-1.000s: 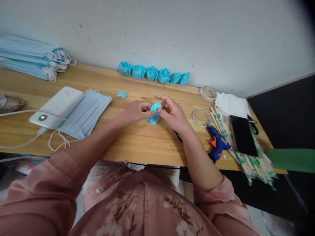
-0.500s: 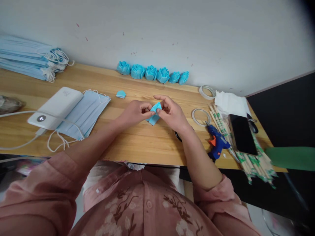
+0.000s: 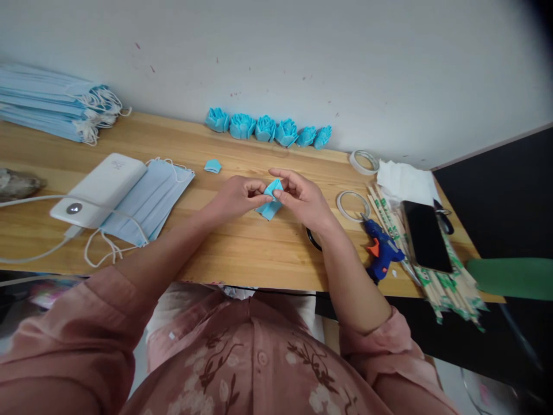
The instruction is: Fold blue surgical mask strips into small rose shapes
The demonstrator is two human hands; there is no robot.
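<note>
Between my two hands is a small folded piece of light-blue fabric (image 3: 271, 207), held just above the wooden table. My left hand (image 3: 239, 197) pinches its left side with thumb and forefinger. From the right, my right hand (image 3: 305, 199) grips it, thumb pressed on the front and the forefinger raised behind. The fingers hide part of the folds. A separate small folded blue piece (image 3: 212, 166) lies on the table beyond my left hand. Along the wall stands a row of several blue fabric flowers (image 3: 265, 128).
Left are a stack of face masks (image 3: 47, 104), a white power bank (image 3: 98, 190) with a cable, and loose masks (image 3: 149, 202). Right are tape rolls (image 3: 353, 206), a blue glue gun (image 3: 382, 251), wrapped chopsticks (image 3: 447, 294), and a phone (image 3: 425, 236). A black ring-shaped object (image 3: 313, 239) is partly behind my right wrist.
Both hands stay nearly in place on the blue piece. The right hand and the piece have shifted very slightly left.
</note>
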